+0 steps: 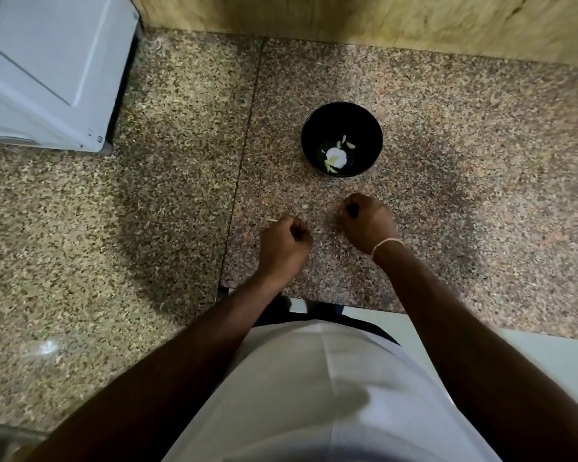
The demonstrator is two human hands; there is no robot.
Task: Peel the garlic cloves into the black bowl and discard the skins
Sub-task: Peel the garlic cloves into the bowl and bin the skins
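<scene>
A black bowl [341, 140] stands on the speckled counter [167, 201], a little right of the middle and far from the person. On its bottom lie a round white piece [336, 157] and a few pale garlic cloves [350, 145], some beside the white piece and some just beyond it; the picture is too soft to say whether the white piece is garlic or skin.

Both hands hover low over the counter on the near side of the bowl, apart from each other and apart from the bowl. The left hand [285, 242] is curled into a loose fist, knuckles up; a thin pale sliver [272, 220] shows just at its far left edge, on or above the counter. The right hand [367, 221] is curled too, nearer the bowl, with a light band [386, 244] round the wrist. Whether either fist closes on skins or a clove cannot be told, since the fingers hide the palms.

At far left a white appliance [47, 68] sits on the counter. Along the far edge runs a wooden wall [364, 21]. A seam [244, 145] in the counter runs from far to near, left of the bowl. The person's white shirt [314, 395] fills the near middle.
</scene>
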